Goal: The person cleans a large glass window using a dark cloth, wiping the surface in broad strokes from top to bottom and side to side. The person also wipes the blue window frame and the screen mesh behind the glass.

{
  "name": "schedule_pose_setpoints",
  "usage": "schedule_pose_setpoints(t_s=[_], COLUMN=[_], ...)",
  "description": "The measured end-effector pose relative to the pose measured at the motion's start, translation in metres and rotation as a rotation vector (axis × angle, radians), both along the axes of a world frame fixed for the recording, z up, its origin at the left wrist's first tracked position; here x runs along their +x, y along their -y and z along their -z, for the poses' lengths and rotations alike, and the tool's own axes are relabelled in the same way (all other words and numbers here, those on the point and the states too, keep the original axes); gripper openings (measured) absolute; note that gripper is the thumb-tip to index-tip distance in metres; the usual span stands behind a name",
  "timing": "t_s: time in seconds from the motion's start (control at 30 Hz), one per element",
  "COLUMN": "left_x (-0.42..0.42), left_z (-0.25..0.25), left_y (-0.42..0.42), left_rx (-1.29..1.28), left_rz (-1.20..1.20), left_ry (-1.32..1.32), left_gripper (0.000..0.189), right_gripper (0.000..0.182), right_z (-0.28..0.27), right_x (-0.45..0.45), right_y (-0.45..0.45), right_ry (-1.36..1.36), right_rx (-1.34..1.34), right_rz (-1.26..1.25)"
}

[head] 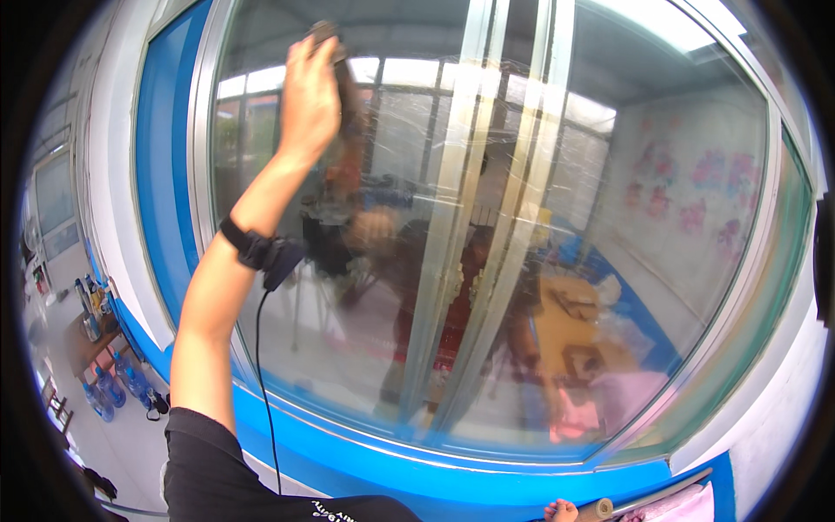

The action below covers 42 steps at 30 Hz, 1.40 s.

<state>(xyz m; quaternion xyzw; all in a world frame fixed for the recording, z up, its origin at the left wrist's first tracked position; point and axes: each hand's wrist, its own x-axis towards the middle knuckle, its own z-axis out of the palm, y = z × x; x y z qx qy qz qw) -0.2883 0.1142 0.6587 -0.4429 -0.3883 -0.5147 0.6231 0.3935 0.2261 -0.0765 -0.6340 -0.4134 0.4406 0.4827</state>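
Note:
My left hand (310,98) is raised high against the glass window pane (391,130) and presses a dark cloth or pad (324,36) flat to it. The fingers lie over this pad, and its exact kind cannot be told. Whitish streaks run across the glass to the right of the hand. A black strap with a small device (264,251) sits round the left forearm, and a cable hangs from it. At the bottom edge my right hand (561,510) shows only in part, its fingers curled beside a rolled tube (603,507); whether it holds anything is unclear.
A blue ledge (339,450) runs below the metal-framed window. Pink fabric (691,506) and a pole lie at the lower right. Large blue water bottles (111,388) stand on the floor at left near a small wooden table (85,346). Furniture and reflections show through the glass.

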Motion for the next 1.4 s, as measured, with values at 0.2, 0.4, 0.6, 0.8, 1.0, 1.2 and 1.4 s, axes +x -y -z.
schedule_pose_setpoints(t_s=[0.2, 0.4, 0.6, 0.8, 1.0, 1.2, 1.4], left_x=[0.118, 0.213, 0.261, 0.219, 0.102, -0.032, -0.152], left_z=[-0.046, -0.056, 0.001, 0.022, 0.017, 0.027, 0.058], left_y=[-0.047, -0.093, -0.104, -0.071, -0.022, 0.037, 0.088], left_rx=[0.106, 0.031, -0.068, -0.181, -0.112, -0.089, -0.034], left_rz=[0.047, 0.145, 0.204, 0.117, -0.064, -0.149, -0.250], left_ry=[-0.123, -0.233, -0.390, -0.480, -0.301, -0.068, 0.101], left_gripper=[0.034, 0.038, 0.038, 0.034, 0.034, 0.045, 0.043], right_gripper=[0.019, 0.017, 0.019, 0.023, 0.025, 0.027, 0.033], right_z=[-0.030, -0.053, -0.077, -0.047, -0.047, -0.061, -0.090], right_x=[0.041, 0.044, 0.014, -0.005, -0.053, -0.093, -0.145], right_y=[0.029, 0.048, 0.052, 0.028, 0.009, 0.002, 0.012], right_ry=[-0.040, -0.108, -0.114, 0.006, 0.055, 0.103, 0.013], right_rx=[-0.024, -0.016, -0.009, -0.050, -0.083, -0.120, -0.126], right_rz=[0.045, 0.036, 0.048, -0.029, -0.083, -0.119, -0.179])
